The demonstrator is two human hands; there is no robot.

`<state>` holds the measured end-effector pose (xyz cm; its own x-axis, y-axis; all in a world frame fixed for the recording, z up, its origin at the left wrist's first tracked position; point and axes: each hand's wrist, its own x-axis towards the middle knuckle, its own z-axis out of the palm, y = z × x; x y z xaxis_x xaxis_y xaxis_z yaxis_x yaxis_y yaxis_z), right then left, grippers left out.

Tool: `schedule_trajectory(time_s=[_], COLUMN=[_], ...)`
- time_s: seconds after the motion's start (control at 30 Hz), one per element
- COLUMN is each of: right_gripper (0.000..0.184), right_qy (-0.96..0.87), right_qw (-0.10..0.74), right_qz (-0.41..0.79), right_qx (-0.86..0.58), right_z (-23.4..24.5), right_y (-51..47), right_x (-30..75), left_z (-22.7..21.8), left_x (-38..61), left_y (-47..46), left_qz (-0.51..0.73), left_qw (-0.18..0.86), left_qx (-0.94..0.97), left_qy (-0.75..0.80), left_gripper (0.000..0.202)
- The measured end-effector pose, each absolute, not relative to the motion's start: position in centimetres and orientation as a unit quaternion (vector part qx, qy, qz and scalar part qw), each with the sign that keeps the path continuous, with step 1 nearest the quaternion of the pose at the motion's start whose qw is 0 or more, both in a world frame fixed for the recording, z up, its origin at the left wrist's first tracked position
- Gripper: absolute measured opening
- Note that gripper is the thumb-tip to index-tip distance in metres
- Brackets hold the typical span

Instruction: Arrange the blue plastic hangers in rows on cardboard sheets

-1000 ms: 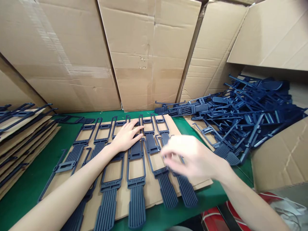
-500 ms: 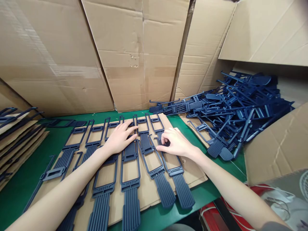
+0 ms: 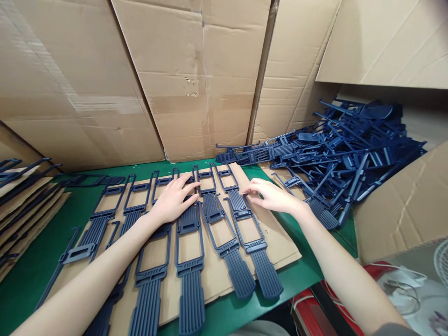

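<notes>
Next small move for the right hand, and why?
Probably a gentle nudge to the rightmost near-row frame with the right hand: its fingertips are at that frame's far end, which straddles the far-row frame's ribbed end.

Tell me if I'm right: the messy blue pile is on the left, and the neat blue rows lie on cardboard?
Not quite: the messy blue pile is on the right, as the head view shows. The neat blue rows do lie on cardboard.

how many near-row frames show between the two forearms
4, side by side on the cardboard: leftmost frame, second frame, third frame and rightmost frame, nearest the right hand. The left forearm partly hides others.
</notes>
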<state>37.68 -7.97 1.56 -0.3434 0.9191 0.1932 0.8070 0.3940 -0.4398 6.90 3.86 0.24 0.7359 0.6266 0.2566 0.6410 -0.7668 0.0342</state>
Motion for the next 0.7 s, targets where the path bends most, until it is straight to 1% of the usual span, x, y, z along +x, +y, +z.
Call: schedule_trajectory(time_s=[0.07,0.17,0.27,0.33,0.43,0.5,0.6,0.63,0.7], right_gripper=[0.029,0.02,0.016,0.014,0.016,0.021,0.027,0.028,0.03], right_qy=[-0.807,-0.809,-0.806,-0.788,-0.748,-0.707,-0.612,-0.581,-0.546], right_qw=[0.209,0.213,0.229,0.257,0.335,0.42,0.561,0.591,0.615], right_qz=[0.112,0.111,0.129,0.162,0.218,0.229,0.2,0.191,0.187], right_qx=[-0.541,-0.537,-0.531,-0.536,-0.53,-0.52,-0.52,-0.525,-0.537], right_z=[1.0,0.8,1.4,2.1,3.3,3.7,3.6,3.4,3.0], right_y=[-7.7,-7.4,-7.3,-7.6,-8.3,-8.6,-8.4,-8.3,-8.0], right_x=[37.4,37.3,37.8,38.4,39.1,39.3,39.6,39.6,39.7], left_z=[0.3,0.3,0.2,0.2,0.2,0.3,0.4,0.5,0.5], left_x=[6.9,6.9,6.9,6.9,6.9,6.9,7.0,7.0,7.0], left_y=[3.8,3.8,3.9,3.9,3.9,3.7,3.6,3.6,3.6], left_qz=[-0.127,-0.123,-0.121,-0.119,-0.118,-0.119,-0.115,-0.114,-0.113], left_qw=[0.026,0.025,0.028,0.032,0.033,0.03,0.026,0.026,0.029], left_qx=[-0.931,-0.93,-0.93,-0.932,-0.933,-0.932,-0.932,-0.932,-0.932], left_qy=[-0.342,-0.347,-0.346,-0.341,-0.339,-0.34,-0.342,-0.343,-0.343], left_gripper=[0.047,0.047,0.048,0.048,0.047,0.046,0.047,0.047,0.048])
